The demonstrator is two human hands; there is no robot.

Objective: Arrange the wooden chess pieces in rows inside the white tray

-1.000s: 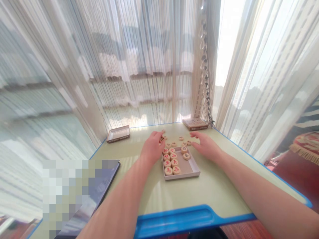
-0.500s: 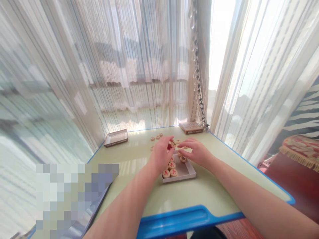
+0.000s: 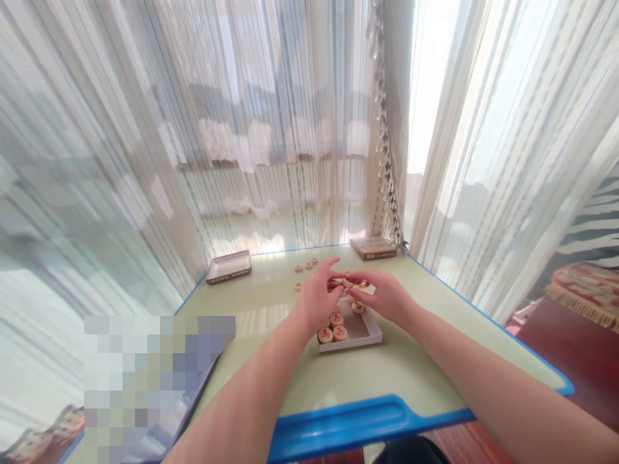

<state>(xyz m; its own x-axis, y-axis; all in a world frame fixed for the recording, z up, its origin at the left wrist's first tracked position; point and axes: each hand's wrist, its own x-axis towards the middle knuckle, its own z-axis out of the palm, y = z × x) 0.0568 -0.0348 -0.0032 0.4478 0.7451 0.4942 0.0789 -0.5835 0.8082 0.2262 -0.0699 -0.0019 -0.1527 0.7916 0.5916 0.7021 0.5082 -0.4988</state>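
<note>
A shallow grey tray (image 3: pixel 370 333) lies in the middle of the pale green table (image 3: pixel 396 370) and holds several round wooden chess discs (image 3: pixel 333 333) with red marks. My left hand (image 3: pixel 318 296) and my right hand (image 3: pixel 383 294) meet just above the tray's far end. The fingertips of both hands pinch a wooden disc (image 3: pixel 346 282) held between them. Several loose discs (image 3: pixel 305 266) lie on the table beyond my left hand.
A tray-like lid (image 3: pixel 229 267) sits at the back left and a brown box (image 3: pixel 373 247) at the back right corner. Sheer curtains (image 3: pixel 271 129) ring the table. A blue rim (image 3: pixel 338 425) runs along the near edge. A dark flat object, partly blurred out, lies at the near left.
Both hands drew back from the loose discs and came together above the tray, now pinching a disc between them. The camera view shifted slightly.
</note>
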